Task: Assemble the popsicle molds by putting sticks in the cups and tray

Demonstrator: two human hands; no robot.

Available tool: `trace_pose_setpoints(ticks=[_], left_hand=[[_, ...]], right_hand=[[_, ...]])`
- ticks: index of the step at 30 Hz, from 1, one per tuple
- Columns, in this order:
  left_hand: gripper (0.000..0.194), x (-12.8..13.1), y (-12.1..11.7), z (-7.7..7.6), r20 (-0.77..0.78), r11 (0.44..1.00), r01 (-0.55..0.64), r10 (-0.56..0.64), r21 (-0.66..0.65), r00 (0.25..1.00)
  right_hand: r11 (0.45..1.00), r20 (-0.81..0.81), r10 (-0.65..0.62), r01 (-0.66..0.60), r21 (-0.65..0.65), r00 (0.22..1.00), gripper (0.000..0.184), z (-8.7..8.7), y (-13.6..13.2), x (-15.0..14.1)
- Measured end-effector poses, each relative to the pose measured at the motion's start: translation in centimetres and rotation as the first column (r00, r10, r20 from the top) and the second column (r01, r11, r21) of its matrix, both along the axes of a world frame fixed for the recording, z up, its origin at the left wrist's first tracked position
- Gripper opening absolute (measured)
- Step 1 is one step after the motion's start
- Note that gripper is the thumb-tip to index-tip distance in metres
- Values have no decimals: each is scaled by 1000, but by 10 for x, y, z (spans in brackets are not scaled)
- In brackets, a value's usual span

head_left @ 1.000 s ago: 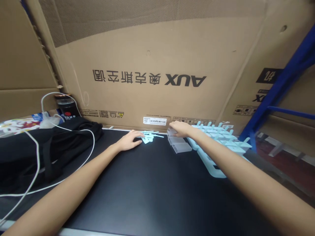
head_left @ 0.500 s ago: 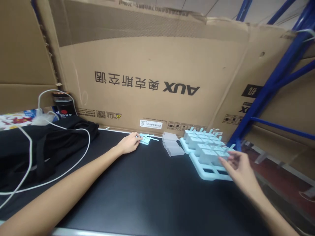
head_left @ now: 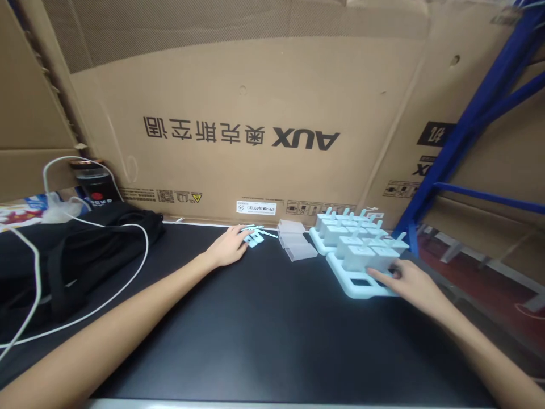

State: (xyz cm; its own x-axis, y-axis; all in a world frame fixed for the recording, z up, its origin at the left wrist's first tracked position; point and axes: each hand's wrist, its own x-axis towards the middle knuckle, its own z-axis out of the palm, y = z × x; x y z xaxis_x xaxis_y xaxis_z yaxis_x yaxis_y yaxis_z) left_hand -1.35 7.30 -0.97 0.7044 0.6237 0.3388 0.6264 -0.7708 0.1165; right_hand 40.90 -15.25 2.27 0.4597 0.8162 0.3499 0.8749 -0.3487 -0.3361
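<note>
My left hand (head_left: 229,246) lies at the far side of the black table, its fingertips closed on the edge of a small pile of light-blue popsicle sticks (head_left: 254,236). Two trays of light-blue popsicle moulds stand to the right, several moulds with stick handles pointing up. My right hand (head_left: 411,283) is at the nearer tray (head_left: 351,287), thumb and fingers around the lower part of its front right popsicle mould (head_left: 384,257). The mould partly hides the fingertips. Several translucent mould covers (head_left: 300,251) lie between the sticks and the trays.
A large cardboard box (head_left: 238,85) stands along the back. On the left are a black bag (head_left: 106,227), a white cable (head_left: 143,250) and a dark-bodied jar (head_left: 97,183). A blue metal rack post (head_left: 464,136) rises at the right beyond the table edge.
My right hand has moved lower on the front right mould. My left fingers have shifted over the sticks, and the pile has turned slightly. The camera view has tilted down.
</note>
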Motion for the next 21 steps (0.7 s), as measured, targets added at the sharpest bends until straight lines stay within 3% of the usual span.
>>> trace_pose_setpoints(ticks=[3, 6, 11, 21], left_hand=[[48, 12, 11, 0, -59, 997, 78, -78, -4, 995], [46, 24, 22, 0, -121, 988, 145, -151, -55, 981], [48, 33, 34, -2, -123, 982, 165, -175, -87, 977], [47, 33, 30, 0, -35, 998, 66, -66, -16, 997]], right_hand=[[989, 22, -37, 40, -141, 999, 59, 4, 3, -8], [983, 109, -79, 96, -154, 991, 55, 2, 4, -14], [976, 244, -108, 149, -156, 964, 55, -6, 3, -19], [973, 235, -133, 172, -155, 963, 59, -2, 0, -26]])
